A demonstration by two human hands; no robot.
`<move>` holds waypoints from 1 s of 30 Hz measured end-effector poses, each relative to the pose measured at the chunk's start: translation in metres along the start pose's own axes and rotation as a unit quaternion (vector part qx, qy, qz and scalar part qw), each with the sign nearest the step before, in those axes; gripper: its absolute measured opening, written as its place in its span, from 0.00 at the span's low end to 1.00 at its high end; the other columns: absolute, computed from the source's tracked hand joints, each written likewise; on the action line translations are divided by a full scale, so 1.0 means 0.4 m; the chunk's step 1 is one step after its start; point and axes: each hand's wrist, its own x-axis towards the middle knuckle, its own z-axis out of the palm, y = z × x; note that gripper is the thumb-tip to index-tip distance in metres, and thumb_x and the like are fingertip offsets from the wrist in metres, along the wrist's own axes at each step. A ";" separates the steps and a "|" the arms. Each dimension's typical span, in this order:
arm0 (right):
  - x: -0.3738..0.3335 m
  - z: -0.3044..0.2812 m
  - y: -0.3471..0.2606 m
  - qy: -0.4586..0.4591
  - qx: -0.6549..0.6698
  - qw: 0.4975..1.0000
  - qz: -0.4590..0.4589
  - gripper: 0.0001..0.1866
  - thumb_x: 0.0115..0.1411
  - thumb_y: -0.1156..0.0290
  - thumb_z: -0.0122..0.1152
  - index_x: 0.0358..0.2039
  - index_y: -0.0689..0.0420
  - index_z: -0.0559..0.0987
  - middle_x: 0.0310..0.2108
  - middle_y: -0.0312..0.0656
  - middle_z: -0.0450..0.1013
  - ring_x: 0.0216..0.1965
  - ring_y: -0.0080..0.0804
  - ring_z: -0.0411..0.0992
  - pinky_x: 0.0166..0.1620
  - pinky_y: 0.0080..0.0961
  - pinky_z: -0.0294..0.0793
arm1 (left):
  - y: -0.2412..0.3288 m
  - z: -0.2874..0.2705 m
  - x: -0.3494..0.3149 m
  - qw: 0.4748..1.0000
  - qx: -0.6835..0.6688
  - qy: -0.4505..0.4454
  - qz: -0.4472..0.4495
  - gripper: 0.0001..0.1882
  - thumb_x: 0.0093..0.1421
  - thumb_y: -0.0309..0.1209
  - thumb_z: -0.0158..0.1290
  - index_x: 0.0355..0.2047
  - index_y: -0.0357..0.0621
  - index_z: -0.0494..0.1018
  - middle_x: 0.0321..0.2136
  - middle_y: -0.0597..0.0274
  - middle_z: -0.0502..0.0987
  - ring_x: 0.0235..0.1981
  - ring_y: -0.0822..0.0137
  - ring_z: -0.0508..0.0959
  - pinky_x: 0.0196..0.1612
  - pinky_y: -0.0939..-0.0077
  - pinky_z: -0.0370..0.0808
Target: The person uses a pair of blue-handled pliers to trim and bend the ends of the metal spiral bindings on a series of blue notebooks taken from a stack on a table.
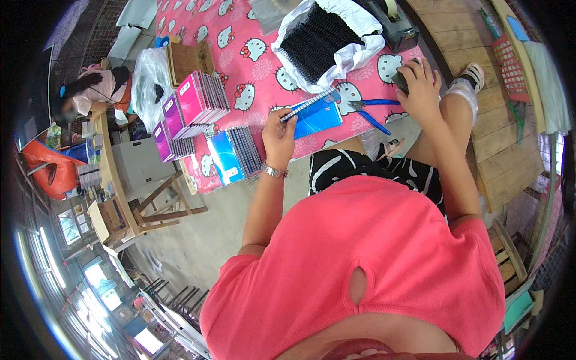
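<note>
Left hand (278, 133) pinches the blue notebook (318, 116) by its coil edge, steadying it on the counter (252, 66); right hand (420, 87) closes over a dark object, pliers (367, 111) just beside.

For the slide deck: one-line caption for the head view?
Left hand holds a blue spiral-bound notebook on the pink patterned tablecloth; right hand grips a small dark object.
</note>
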 end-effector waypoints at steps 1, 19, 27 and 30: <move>-0.022 -0.007 -0.016 0.057 -0.029 0.998 -0.018 0.25 0.48 0.62 0.67 0.48 0.52 0.75 0.53 0.43 0.68 0.58 0.48 0.62 0.58 0.45 0.60 | 0.000 -0.001 -0.012 0.998 -0.048 0.016 -0.040 0.09 0.61 0.21 0.55 0.42 0.37 0.72 0.36 0.63 0.76 0.32 0.76 0.75 0.34 0.82 0.74; -0.069 -0.015 -0.320 -0.081 0.411 0.893 -0.163 0.27 0.47 0.60 0.67 0.47 0.59 0.76 0.42 0.47 0.72 0.46 0.47 0.69 0.50 0.43 0.68 | -0.027 0.013 -0.023 0.996 -0.034 0.060 -0.056 0.18 0.60 0.17 0.54 0.51 0.37 0.69 0.34 0.61 0.78 0.33 0.76 0.80 0.31 0.83 0.75; -0.035 -0.029 -0.389 -0.054 0.288 0.935 -0.201 0.26 0.48 0.59 0.66 0.47 0.57 0.77 0.41 0.43 0.71 0.46 0.42 0.67 0.49 0.39 0.67 | -0.040 0.032 -0.030 0.987 -0.139 0.084 -0.013 0.13 0.59 0.14 0.50 0.45 0.33 0.72 0.34 0.65 0.76 0.34 0.79 0.75 0.37 0.83 0.73; -0.031 -0.040 -0.393 -0.043 0.250 0.941 -0.224 0.25 0.49 0.59 0.66 0.46 0.57 0.77 0.41 0.42 0.71 0.48 0.40 0.66 0.50 0.39 0.66 | -0.037 0.027 -0.040 0.988 -0.134 0.066 -0.041 0.14 0.61 0.13 0.47 0.47 0.32 0.70 0.39 0.60 0.77 0.39 0.75 0.76 0.43 0.83 0.73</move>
